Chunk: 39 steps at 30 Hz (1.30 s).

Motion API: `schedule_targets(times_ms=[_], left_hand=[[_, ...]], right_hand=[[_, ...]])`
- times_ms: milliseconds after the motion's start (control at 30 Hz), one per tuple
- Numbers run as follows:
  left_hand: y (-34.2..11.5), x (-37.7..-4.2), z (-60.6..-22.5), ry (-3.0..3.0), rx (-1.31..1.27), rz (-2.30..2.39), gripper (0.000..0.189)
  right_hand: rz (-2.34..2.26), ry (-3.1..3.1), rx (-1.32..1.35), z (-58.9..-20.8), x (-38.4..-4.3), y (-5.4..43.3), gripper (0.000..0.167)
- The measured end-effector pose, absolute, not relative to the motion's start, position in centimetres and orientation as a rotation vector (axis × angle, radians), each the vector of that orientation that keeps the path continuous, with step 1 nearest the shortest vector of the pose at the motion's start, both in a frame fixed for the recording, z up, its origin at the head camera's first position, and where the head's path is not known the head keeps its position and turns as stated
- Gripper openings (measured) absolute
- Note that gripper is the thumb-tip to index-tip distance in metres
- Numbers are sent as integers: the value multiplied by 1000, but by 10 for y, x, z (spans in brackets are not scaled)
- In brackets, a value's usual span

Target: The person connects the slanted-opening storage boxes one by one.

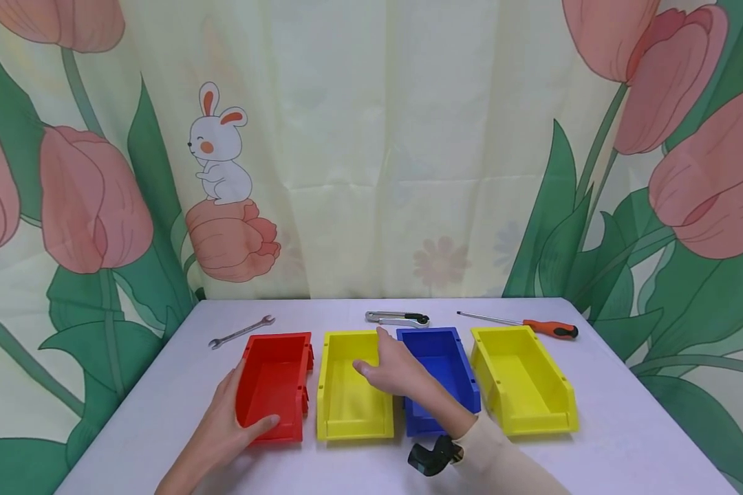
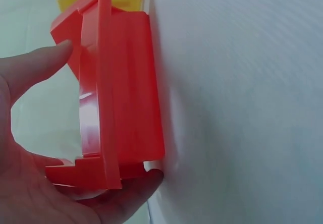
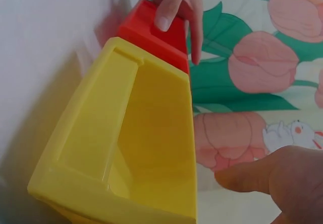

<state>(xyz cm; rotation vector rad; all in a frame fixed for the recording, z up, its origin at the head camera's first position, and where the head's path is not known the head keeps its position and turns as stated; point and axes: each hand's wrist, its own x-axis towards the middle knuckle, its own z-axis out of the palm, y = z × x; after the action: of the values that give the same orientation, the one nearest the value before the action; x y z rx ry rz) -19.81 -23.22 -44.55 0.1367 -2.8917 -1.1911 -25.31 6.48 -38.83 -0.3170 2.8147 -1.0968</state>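
Observation:
In the head view, my left hand (image 1: 225,412) is at the red bin (image 1: 275,385). Its fingers lie along the bin's left outer wall, and the thumb reaches over the front. The left wrist view shows the thumb spread wide from the fingers, with a fingertip by the bin's lower edge. My right hand (image 1: 396,364) hovers over the right side of a yellow bin (image 1: 353,430), thumb spread and pointing left. Its fingers point to that bin's back right corner. A gap shows between the right thumb and the yellow bin (image 3: 156,118) in the right wrist view.
A blue bin (image 1: 436,344) and a second yellow bin (image 1: 526,378) stand to the right. Behind the row lie a wrench (image 1: 241,332), a utility knife (image 1: 398,318) and an orange-handled screwdriver (image 1: 547,328). A tulip-printed curtain (image 1: 347,137) hangs behind the white table (image 1: 631,440).

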Motion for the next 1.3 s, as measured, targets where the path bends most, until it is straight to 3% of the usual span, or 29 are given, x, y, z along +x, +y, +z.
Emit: schedule_targets(times_ms=[167,400,467,767,1300], left_hand=[[-238,-197,-450,-2850,54,-1288,139],[-242,-201,-449,-2821,-34,-1352,139],[-242,-200,-448,-2833,-36,-1334,141],[-244,-199,-447,-2869,-19,-1284,144],[-248,-197,-446,-2877,-8,-1321,146]], right_hand=[[-975,2875,-320,-388,-255,61,75],[-840,2910,-271,-385,-259,60,41],[-840,2905,-247,-385,-259,60,39],[-841,2907,-199,-387,-260,60,49],[-886,2972,-247,-388,-261,63,40]])
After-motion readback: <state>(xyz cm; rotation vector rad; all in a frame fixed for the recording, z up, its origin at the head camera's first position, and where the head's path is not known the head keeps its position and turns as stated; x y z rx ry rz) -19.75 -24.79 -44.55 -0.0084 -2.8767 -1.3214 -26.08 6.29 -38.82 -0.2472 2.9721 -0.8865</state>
